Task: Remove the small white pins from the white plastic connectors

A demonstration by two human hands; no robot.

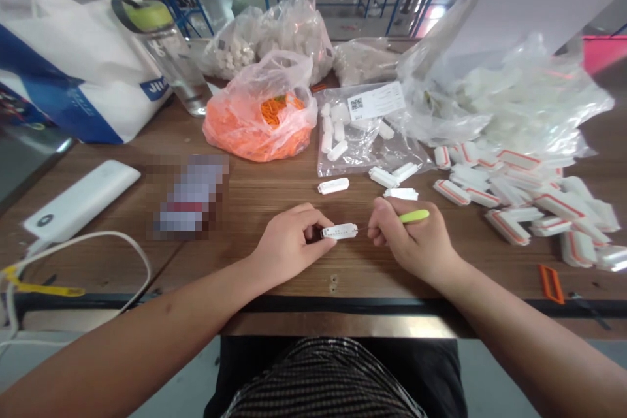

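Between the thumb and fingers of my left hand (296,238) is a small, oblong white plastic part (340,230) with a row of tiny marks along its face. My right hand (409,235) is closed around a slim tool with a lime-green handle (414,215). The tool's thin shaft points left at the part's right end; whether its tip touches cannot be made out. Just beyond my hands lie similar loose white parts, one at the left (334,185) and one close to my right knuckles (401,194).
White pieces with orange strips (509,225) are heaped at the right, near an orange rectangular ring (552,283). Behind stand a bag of orange pieces (259,111), a clear labelled bag (375,144) and a water bottle (171,59). A white power bank (81,201) lies left.
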